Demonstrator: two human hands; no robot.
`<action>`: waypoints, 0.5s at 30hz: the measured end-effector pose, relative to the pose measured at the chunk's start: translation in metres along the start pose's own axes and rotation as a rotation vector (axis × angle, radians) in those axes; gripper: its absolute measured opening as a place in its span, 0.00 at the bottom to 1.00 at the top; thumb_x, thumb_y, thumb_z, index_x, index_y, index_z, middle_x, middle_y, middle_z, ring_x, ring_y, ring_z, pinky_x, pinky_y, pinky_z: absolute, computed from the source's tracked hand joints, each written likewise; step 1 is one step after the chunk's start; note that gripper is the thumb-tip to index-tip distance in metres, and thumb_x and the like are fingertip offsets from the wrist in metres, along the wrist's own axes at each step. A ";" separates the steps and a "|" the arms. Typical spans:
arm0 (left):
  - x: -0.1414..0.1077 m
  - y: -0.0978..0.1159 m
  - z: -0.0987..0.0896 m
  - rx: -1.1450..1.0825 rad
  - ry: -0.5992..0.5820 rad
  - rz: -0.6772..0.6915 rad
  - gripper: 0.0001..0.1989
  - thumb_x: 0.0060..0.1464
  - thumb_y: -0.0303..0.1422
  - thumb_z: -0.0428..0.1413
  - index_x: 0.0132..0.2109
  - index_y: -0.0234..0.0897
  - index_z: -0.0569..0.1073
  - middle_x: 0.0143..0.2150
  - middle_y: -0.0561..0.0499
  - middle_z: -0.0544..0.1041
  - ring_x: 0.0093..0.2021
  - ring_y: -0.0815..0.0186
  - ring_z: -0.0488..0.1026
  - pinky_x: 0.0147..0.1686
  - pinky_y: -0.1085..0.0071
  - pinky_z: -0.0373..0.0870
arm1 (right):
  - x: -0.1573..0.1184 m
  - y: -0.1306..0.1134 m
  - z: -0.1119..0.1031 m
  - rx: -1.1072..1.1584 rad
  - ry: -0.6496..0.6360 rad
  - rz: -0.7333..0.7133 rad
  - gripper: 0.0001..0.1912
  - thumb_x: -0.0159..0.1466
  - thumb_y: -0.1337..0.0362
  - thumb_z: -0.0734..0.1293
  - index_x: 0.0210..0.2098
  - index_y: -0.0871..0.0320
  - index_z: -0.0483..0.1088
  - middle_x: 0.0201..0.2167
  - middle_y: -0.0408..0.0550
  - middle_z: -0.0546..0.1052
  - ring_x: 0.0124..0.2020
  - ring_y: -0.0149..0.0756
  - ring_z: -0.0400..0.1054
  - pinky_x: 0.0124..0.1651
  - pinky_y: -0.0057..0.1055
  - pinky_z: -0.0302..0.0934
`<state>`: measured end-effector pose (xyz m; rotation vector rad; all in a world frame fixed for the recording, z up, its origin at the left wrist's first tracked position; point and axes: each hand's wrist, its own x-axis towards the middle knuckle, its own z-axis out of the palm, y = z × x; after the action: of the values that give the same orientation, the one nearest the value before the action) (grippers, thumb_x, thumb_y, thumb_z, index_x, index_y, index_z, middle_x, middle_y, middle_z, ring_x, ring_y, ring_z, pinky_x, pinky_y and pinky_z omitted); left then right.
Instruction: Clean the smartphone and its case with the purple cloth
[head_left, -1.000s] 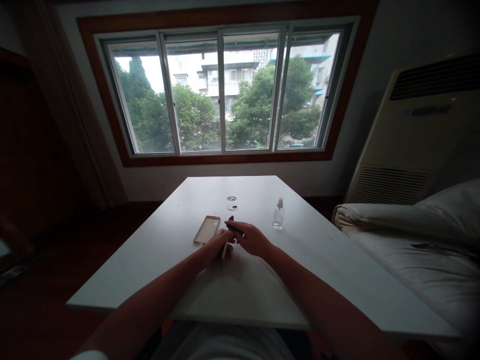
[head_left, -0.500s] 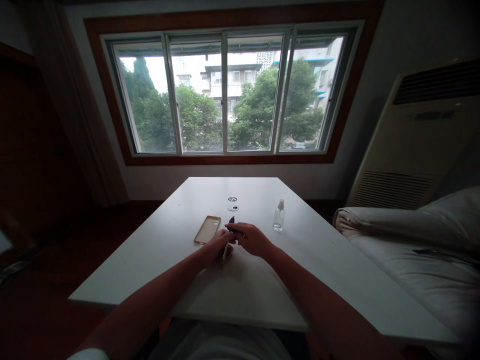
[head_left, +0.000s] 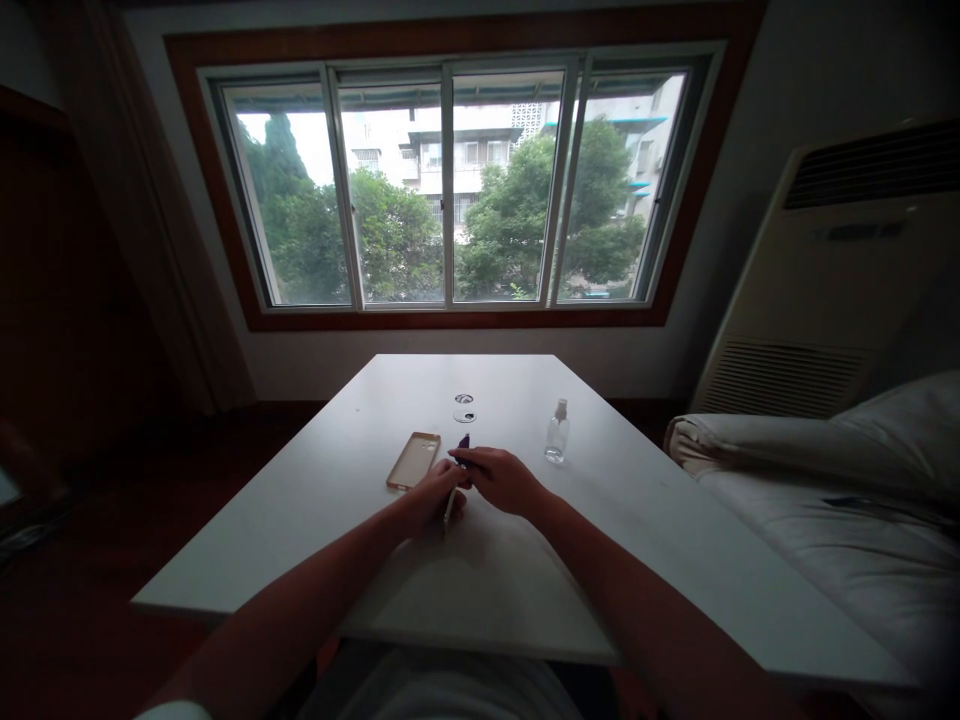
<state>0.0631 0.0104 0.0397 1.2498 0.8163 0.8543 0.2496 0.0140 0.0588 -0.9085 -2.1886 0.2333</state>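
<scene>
A white tabletop [head_left: 292, 530] narrows toward its far edge, with two bare forearms reaching in over the near edge so that the hands meet around the middle. The left hand [head_left: 433, 494] grips a thin phone [head_left: 449, 512], tilted and seen almost edge-on, its lower end pointing toward the near edge. The right hand [head_left: 506, 478] is closed, fingers bent around a small dark purple item [head_left: 464, 441] that pokes out toward the far edge; it is too small to identify. The two hands touch or overlap, and whether they rest on the surface cannot be told. Just beside the left hand, toward the left edge, a tan phone case [head_left: 414, 460] lies flat, hollow side up. Between the right hand and the right edge, a clear spray bottle [head_left: 556, 440] stands upright, with some liquid visible inside. Beyond the hands, toward the far edge, are two small round marks [head_left: 465, 416], one behind the other. Past the far edge is a wide window [head_left: 394, 230] with trees outside; off the right edge, a pale sofa [head_left: 795, 470] and a tall air conditioner [head_left: 832, 290]
</scene>
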 end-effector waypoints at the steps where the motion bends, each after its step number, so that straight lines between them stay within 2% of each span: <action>1: -0.001 0.001 0.000 -0.001 0.001 -0.005 0.22 0.55 0.47 0.58 0.47 0.37 0.63 0.46 0.46 0.70 0.29 0.71 0.70 0.22 0.72 0.66 | 0.000 0.001 -0.001 0.000 0.003 0.014 0.24 0.66 0.70 0.62 0.60 0.52 0.73 0.47 0.50 0.80 0.40 0.36 0.75 0.46 0.31 0.67; 7: -0.003 0.003 0.002 0.004 0.023 -0.038 0.22 0.55 0.47 0.59 0.46 0.37 0.63 0.48 0.44 0.70 0.29 0.71 0.70 0.24 0.71 0.67 | 0.000 0.005 0.000 -0.013 0.031 0.119 0.28 0.67 0.69 0.61 0.66 0.50 0.67 0.49 0.49 0.80 0.39 0.36 0.74 0.44 0.32 0.67; 15: 0.002 -0.004 -0.003 -0.032 -0.035 0.033 0.20 0.57 0.45 0.57 0.49 0.37 0.63 0.45 0.49 0.69 0.29 0.71 0.69 0.23 0.73 0.66 | 0.000 -0.004 0.000 0.073 -0.014 -0.024 0.23 0.66 0.69 0.63 0.59 0.52 0.74 0.47 0.48 0.80 0.43 0.36 0.75 0.47 0.31 0.66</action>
<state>0.0619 0.0132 0.0353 1.2500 0.7538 0.8667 0.2475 0.0113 0.0605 -0.8418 -2.1881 0.3067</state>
